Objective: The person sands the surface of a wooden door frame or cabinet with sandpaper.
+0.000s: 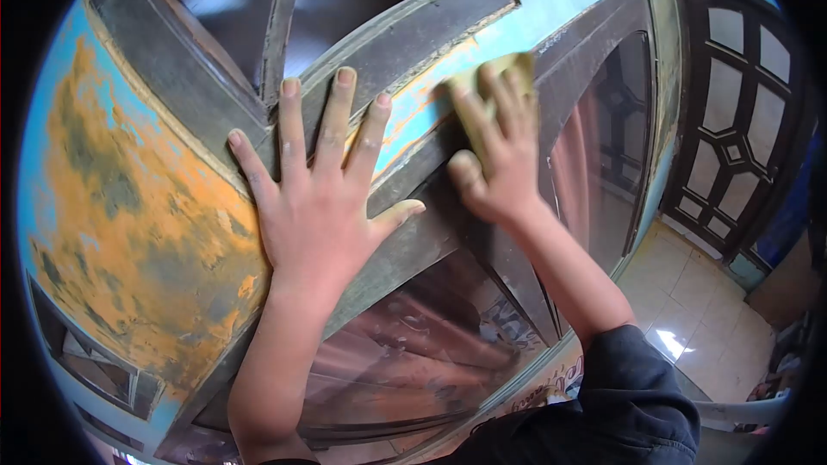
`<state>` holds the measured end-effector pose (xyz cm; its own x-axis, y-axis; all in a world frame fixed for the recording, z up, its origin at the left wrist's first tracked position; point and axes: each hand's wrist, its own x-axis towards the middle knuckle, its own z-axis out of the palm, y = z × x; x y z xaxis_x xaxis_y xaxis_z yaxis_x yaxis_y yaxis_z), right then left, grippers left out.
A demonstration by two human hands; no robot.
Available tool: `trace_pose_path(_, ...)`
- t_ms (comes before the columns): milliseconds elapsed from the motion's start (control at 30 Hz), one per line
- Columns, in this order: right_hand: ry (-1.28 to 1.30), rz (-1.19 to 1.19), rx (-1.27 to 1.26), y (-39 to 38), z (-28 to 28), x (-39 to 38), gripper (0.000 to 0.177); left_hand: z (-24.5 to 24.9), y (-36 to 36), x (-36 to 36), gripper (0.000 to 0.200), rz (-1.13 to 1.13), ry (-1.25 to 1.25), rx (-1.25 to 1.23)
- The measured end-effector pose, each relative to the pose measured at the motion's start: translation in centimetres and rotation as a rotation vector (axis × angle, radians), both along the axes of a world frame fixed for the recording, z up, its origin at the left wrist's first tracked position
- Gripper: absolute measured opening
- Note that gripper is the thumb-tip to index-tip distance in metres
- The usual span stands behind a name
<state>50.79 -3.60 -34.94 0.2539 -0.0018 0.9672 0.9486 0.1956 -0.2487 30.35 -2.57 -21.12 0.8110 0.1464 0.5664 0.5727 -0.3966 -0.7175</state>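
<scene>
My left hand (319, 194) lies flat with fingers spread on the dark wooden window frame (405, 39), at the edge of the painted strip. My right hand (504, 142) presses a yellowish piece of sandpaper (519, 65) against the wood and the light blue strip (418, 120); the fingers are slightly blurred and cover most of the sheet. Orange and bare patches show through the blue paint on this strip, between the upper and lower frames.
To the left is a wall patch (146, 232) with worn orange and grey paint. Below my hands, a glass pane (413, 336) shows a reddish curtain. A dark panelled door (732, 112) and a tiled floor (698, 301) are on the right.
</scene>
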Motion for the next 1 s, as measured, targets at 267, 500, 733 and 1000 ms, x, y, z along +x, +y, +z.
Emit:
trace_pose_path(267, -0.028, -0.037, -0.053, -1.3, 0.2, 0.2, 0.062, 0.0, 0.0, 0.8, 0.113, -0.01, 0.018, -0.041)
trace_pose_path(500, 0.003, -0.121, 0.035, -0.2, 0.5, 5.0, 0.062, 0.1, -0.1, 1.8, 0.112, -0.038, 0.076, -0.039)
trace_pose_path(733, -0.023, -0.013, 0.042, -1.0, 1.4, 8.1, 0.064, -0.2, -0.4, 4.3, 0.104, -0.047, 0.132, -0.035)
trace_pose_path(1000, 0.01, -0.07, 0.063, -0.5, 2.4, 10.5, 0.071, -0.3, -0.5, 5.2, 0.102, -0.043, 0.134, -0.028)
